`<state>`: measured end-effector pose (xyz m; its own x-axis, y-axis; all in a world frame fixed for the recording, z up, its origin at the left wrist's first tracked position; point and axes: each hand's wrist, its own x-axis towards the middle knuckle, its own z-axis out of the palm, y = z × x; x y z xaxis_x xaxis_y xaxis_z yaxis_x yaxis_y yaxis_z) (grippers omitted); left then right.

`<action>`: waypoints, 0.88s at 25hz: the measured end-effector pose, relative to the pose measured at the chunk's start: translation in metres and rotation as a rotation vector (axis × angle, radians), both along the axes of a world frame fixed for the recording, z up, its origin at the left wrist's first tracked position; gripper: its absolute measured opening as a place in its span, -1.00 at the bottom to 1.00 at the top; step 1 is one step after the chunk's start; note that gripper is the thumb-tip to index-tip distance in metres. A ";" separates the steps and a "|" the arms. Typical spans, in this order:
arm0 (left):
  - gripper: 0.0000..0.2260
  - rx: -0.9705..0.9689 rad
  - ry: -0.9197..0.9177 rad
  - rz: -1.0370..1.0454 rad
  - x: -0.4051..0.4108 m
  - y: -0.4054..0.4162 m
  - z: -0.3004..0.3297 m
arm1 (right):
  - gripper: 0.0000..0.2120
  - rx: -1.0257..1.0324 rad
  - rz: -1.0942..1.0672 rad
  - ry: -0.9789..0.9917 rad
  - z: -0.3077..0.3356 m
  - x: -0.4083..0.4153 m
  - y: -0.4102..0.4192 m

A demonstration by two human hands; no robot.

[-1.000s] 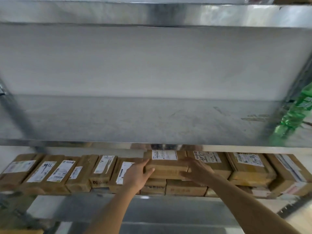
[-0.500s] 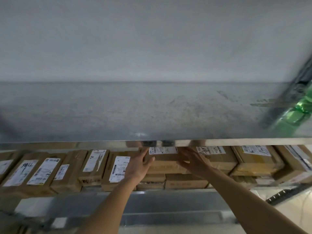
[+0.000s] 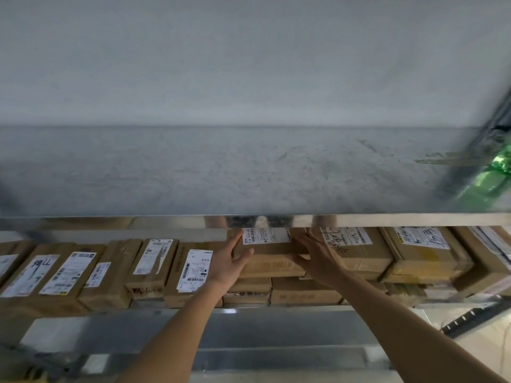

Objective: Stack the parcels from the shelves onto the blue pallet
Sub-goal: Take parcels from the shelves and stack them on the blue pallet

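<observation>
Both spread flat, left hand [image 3: 225, 263] and right hand [image 3: 318, 257] pressing either end of a labelled parcel [image 3: 269, 254] on the shelf [image 3: 387, 220].

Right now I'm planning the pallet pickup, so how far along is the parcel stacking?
Done: cannot be judged, since the blue pallet is out of view. In hand: the left hand and right hand flank the top brown cardboard parcel with a white label, fingers fairly straight against its sides. Left: many brown labelled parcels fill the metal shelf.
</observation>
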<state>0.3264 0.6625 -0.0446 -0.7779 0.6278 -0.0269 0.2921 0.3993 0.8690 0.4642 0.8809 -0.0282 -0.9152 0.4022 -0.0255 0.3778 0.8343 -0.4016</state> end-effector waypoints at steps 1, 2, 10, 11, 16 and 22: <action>-0.44 0.009 -0.008 0.000 0.001 0.000 -0.001 | -0.43 -0.004 -0.008 0.011 0.000 0.001 -0.001; -0.44 0.012 -0.012 0.005 0.001 -0.001 -0.003 | -0.42 -0.010 -0.016 0.022 0.000 0.001 -0.002; -0.40 -0.018 0.044 0.105 0.017 -0.026 0.006 | -0.47 -0.074 0.033 0.045 0.011 0.010 -0.022; -0.40 -0.021 0.054 0.110 0.020 -0.031 0.007 | -0.48 -0.090 0.040 0.053 0.011 0.012 -0.025; -0.39 -0.025 0.047 0.200 0.054 -0.065 0.027 | -0.49 -0.200 0.103 0.082 0.026 0.024 -0.053; -0.40 -0.073 0.080 0.344 0.135 -0.124 0.058 | -0.45 -0.210 0.310 0.070 0.053 0.067 -0.095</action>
